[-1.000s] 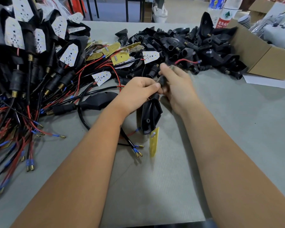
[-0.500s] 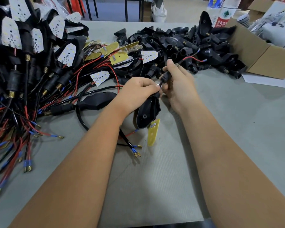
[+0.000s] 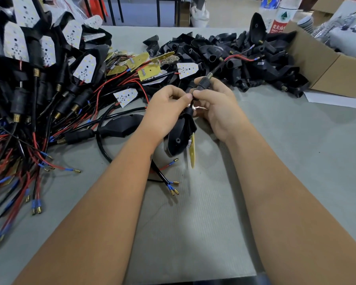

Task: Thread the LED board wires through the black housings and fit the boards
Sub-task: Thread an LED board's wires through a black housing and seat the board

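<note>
Holding one black housing mid-table above the grey mat — both hands on it. Left hand has fingers curled, thumb and forefinger pinching at the housing's neck where the wire exits. Right hand pinches the ribbed black stem sleeve just above that, brass thread showing at its top end. Red and black wire runs out of the sleeve toward the pile of empty housings at the far side. Yellow LED board hangs edge-on beside the housing's open face, not seated; a resistor shows on it.

Left of the hands: loose boards, some white side up, some yellow side up, and a heap of finished assemblies with red/black leads and blue-sleeved brass bullet terminals. One finished unit lies flat just left of the left wrist.

Readable writing — red bottle label at the far edge, Chinese characters "农夫山" with a green triangle logo; rest cut off. Blue-labelled bottle next to it, text illegible. Cardboard box at right, no print visible.
</note>
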